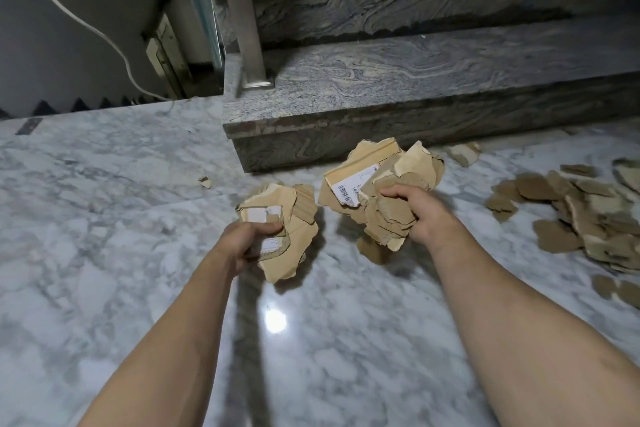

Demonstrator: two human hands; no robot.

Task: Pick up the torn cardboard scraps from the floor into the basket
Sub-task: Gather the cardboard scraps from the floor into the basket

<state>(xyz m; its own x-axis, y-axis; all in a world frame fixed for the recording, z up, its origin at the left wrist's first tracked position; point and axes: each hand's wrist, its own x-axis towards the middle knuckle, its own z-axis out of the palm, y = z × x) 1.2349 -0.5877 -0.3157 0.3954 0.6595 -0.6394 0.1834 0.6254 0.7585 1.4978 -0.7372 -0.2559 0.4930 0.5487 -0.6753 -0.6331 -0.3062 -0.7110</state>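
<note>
Left hand (pixel 247 241) grips a bundle of torn cardboard scraps (pixel 284 236); right hand (pixel 420 210) grips another bundle (pixel 377 191). A pile of scraps (pixel 585 215) lies on the marble floor (pixel 121 218) rightward, near the granite step (pixel 398 97).

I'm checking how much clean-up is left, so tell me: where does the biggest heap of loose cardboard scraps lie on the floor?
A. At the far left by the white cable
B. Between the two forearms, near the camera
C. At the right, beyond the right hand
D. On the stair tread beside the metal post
C: the heap of loose scraps lies on the marble floor to the right of the right hand, which itself grips a bundle of scraps.
</note>
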